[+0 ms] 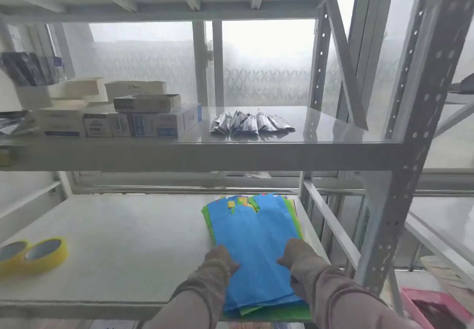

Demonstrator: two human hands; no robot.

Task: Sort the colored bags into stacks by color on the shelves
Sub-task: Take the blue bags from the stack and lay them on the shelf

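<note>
A mixed pile of flat colored bags lies at the right end of the lower shelf [115,239]. A blue bag [256,246] is on top, and green bags [272,312] with bits of yellow and purple show at the edges. My left hand [220,259] rests on the pile's left edge. My right hand [295,254] presses on the blue bag's right side. Both hands are gloved, with fingers bent onto the bags; whether they grip is unclear.
Two rolls of yellow tape [33,254] sit at the lower shelf's left. The upper shelf [320,134] holds stacked boxes [143,118] and several silver sachets [251,123]. A perforated metal upright [410,136] stands at the right. A pink object [433,308] lies low right.
</note>
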